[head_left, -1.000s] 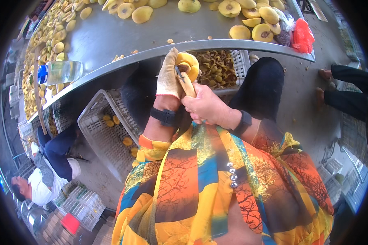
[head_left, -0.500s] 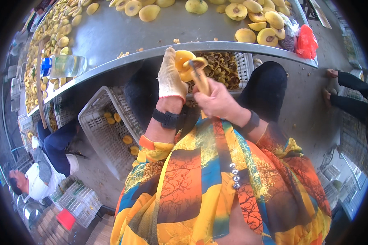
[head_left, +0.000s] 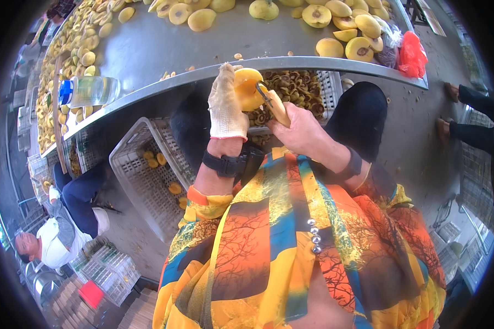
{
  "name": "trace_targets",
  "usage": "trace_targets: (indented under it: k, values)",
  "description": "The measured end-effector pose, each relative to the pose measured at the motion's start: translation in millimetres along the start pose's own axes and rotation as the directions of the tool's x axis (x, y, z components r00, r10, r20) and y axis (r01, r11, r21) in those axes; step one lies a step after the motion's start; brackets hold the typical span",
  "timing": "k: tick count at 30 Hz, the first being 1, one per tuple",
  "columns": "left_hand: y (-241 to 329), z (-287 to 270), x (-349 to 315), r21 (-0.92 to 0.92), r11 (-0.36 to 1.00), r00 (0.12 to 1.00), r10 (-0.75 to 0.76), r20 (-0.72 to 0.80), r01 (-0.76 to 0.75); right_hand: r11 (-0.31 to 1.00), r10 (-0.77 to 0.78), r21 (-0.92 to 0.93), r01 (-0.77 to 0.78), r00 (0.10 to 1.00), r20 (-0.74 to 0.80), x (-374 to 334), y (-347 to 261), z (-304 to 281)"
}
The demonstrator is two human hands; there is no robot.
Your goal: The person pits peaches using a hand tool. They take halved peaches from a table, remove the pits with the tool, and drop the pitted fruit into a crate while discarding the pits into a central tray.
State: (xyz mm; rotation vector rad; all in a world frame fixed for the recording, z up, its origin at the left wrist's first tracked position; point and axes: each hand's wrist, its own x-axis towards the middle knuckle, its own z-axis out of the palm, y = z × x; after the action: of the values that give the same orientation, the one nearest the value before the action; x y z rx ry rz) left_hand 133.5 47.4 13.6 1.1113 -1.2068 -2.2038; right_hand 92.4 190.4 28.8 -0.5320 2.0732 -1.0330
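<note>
In a white knit glove, my left hand (head_left: 225,107) is closed around a yellow peach half (head_left: 247,90) just below the table edge. My right hand (head_left: 308,130), bare, grips the wooden handle of a coring knife (head_left: 278,108). Its thin dark metal blade is at the right side of the peach half; whether it touches the flesh I cannot tell. Beneath both hands stands a light plastic crate (head_left: 329,93) holding brown-centred peach scraps (head_left: 295,88).
The metal table (head_left: 203,44) carries many peach halves (head_left: 359,49), a blue-capped bottle (head_left: 93,90) and a red plastic bag (head_left: 413,55). Left of my legs, a crate (head_left: 129,164) holds several peach pieces. A person (head_left: 55,241) sits at the far left; another person's legs (head_left: 472,115) show right.
The brown-centred piece that was at the blade is gone from it. My right hand and the knife have shifted slightly right and down; my left hand still holds the peach half.
</note>
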Motion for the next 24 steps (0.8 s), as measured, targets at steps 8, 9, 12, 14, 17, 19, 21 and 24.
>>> trace_targets:
  k: [8, 9, 12, 14, 17, 19, 21, 24]
  values:
    - [1.4, 12.9, -10.9, 0.006, 0.994, 0.988, 0.11, 0.113, -0.111, 0.995, 0.01, 0.099, -0.021, 0.993, 0.114, -1.0, -15.4, 2.2]
    - [-0.5, 12.5, -9.7, 0.007, 0.994, 0.988, 0.109, 0.113, -0.111, 0.972, 0.142, 0.151, -0.179, 0.963, 0.229, -3.6, -20.7, 1.0]
    - [-5.2, 8.5, -3.8, 0.034, 0.983, 0.979, 0.175, 0.104, -0.179, 0.841, 0.074, 0.454, -0.295, 0.893, 0.445, -5.1, -19.9, 2.8]
    - [-7.2, 6.4, -1.2, 0.022, 0.984, 0.977, 0.176, 0.119, -0.179, 0.631, 0.041, 0.616, -0.473, 0.812, 0.582, -8.4, -23.7, -1.2]
    - [-11.5, 5.4, 0.3, -0.009, 0.994, 0.98, 0.108, 0.167, -0.108, 0.473, -0.12, 0.652, -0.592, 0.69, 0.713, -3.5, -1.8, -1.5]
    - [-12.1, 6.6, -0.7, -0.231, 0.952, 0.953, -0.139, 0.269, 0.204, 0.429, -0.165, 0.656, -0.621, 0.66, 0.733, 2.1, 10.5, -1.1]
    - [-9.7, 2.9, 2.1, -0.226, 0.945, 0.945, -0.168, 0.279, 0.235, 0.339, -0.353, 0.657, -0.673, 0.557, 0.752, 9.0, 16.4, -1.5]
    - [-7.8, -1.3, 14.2, -0.256, 0.944, 0.977, -0.192, 0.091, 0.209, 0.424, -0.402, 0.742, -0.52, 0.626, 0.668, 0.1, 11.8, -15.7]
